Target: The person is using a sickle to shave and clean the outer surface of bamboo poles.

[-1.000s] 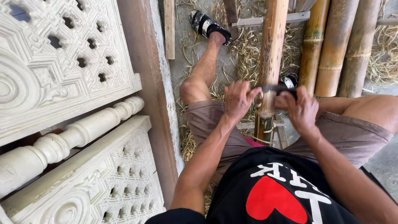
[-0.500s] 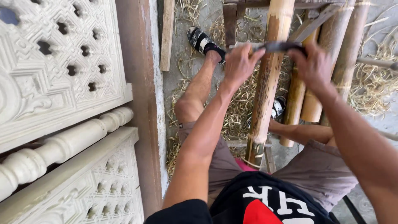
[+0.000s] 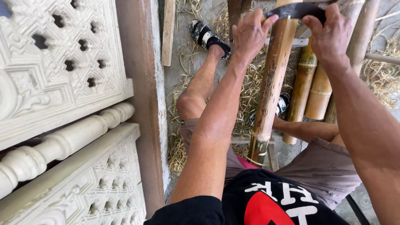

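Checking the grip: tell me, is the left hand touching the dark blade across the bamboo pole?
Touching. The head view shows the left hand gripping one end of the dark blade lying across the bamboo pole.

Both hands up at top of frame on a dark curved blade (image 3: 296, 10) laid across a bamboo pole (image 3: 273, 83). Left hand (image 3: 249, 33) fingers curl over the blade's left end, right hand (image 3: 331, 35) fingers wrap its right end; pole sits between the two sets of fingers, blade touching its upper face. Pole runs down from the fingers to between the knees, mottled dark on the surface. Just right of the right-hand fingers: more bamboo poles (image 3: 316, 87), side by side. Below and left of the left fingers: sandalled foot (image 3: 207, 35) on the ground, straw-like shavings (image 3: 246, 96) around it. Far left: carved white panels (image 3: 54, 62) and a baluster (image 3: 62, 146).
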